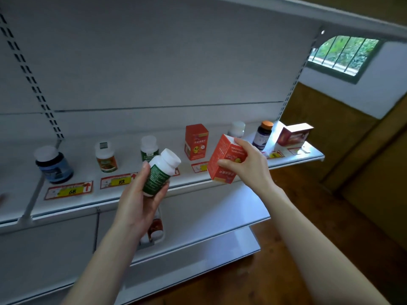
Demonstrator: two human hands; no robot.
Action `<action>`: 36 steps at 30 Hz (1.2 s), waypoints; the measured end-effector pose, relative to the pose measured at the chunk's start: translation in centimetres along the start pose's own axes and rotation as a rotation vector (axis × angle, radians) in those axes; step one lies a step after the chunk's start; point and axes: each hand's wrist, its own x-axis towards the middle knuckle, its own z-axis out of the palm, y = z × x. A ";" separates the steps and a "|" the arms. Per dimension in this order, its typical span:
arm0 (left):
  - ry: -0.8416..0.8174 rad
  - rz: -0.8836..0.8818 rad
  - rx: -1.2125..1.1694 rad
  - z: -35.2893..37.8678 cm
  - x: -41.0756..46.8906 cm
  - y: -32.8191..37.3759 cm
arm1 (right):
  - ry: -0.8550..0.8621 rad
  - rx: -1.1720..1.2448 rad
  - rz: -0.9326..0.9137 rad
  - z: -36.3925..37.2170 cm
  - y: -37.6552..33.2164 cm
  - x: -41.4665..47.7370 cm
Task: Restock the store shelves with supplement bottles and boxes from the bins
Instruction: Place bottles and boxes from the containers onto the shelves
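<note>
Head view is showing the left hand (141,201) curling its fingers and thumb round a smooth white plastic bottle (160,172) with a green label and a round white cap. It is holding the bottle tilted, just in front of the shelf (77,205) at its front edge. The right hand (248,166) is gripping a rectangular red cardboard box (224,159) by its upper corner, tilted, over the same front edge. Red and yellow price tags (69,190) are lying flat along that edge. Farther back, a row is standing on the white metal shelf. From its left end this is a dark blue jar (54,165), an orange-labelled bottle (106,158), a green-labelled bottle (149,149), an upright red box (196,142), a white bottle (236,128) and an orange-capped dark bottle (263,135). A red carton (294,134) is lying at the right end.
</note>
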 end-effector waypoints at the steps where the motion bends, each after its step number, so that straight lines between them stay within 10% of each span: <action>1: 0.019 0.009 -0.008 0.4 0.4 -0.3 | -0.013 -0.007 -0.012 -0.3 0.3 0.9; 15: 0.187 0.209 -0.082 6.5 3.2 -5.6 | -0.427 -0.098 -0.290 -4.3 3.2 11.0; 29: 0.192 0.237 -0.133 8.0 3.0 -5.0 | -0.346 0.364 -0.242 -4.0 3.1 11.9; 36: 0.185 0.152 0.280 8.1 3.1 -2.4 | -0.534 0.453 -0.278 -2.9 0.5 12.4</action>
